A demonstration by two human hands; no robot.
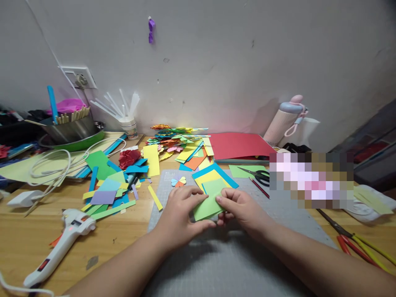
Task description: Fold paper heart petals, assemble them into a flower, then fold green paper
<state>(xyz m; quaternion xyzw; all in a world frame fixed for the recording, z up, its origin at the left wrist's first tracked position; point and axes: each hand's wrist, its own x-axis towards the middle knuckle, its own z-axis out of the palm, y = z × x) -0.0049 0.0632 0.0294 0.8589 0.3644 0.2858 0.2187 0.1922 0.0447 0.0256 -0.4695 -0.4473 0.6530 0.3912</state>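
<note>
While my two hands meet over one gray cutting mat, I hold one piece of light green paper between them. My right hand pinches its right side, thumb on top and fingers curled beneath; my left hand is bent around its left side, fingers over the paper and thumb along the lower edge. Just beyond it lie a blue sheet and a yellow sheet, overlapping. To their left I have one paper flower and one yellow strip; to their right, one pencil beside one pair of black-handled scissors. One white glue gun lies on the wooden table, near a heap of scraps I cannot count. One red sheet lies near the wall, and one pink bottle stands tilted in view at the right.
</note>
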